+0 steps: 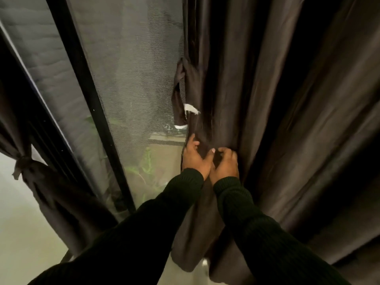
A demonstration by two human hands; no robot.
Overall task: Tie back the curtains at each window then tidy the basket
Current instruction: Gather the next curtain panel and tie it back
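A dark brown curtain [257,89] hangs in heavy folds over the right half of the view. My left hand [194,158] grips its left edge, fingers curled into the cloth. Close beside it, my right hand [225,163] pinches a fold of the same curtain. Above my hands a tie-back strap [178,99] of the same fabric dangles along the curtain's edge, with white patches at its lower end. At the far left another dark curtain [47,188] is bunched and bound by a knotted tie [20,163]. No basket is in view.
A black window frame bar [90,103] slants down the middle left. A mesh screen [131,68] fills the window between the curtains, with green plants dimly visible behind it. Pale floor [24,233] shows at the lower left.
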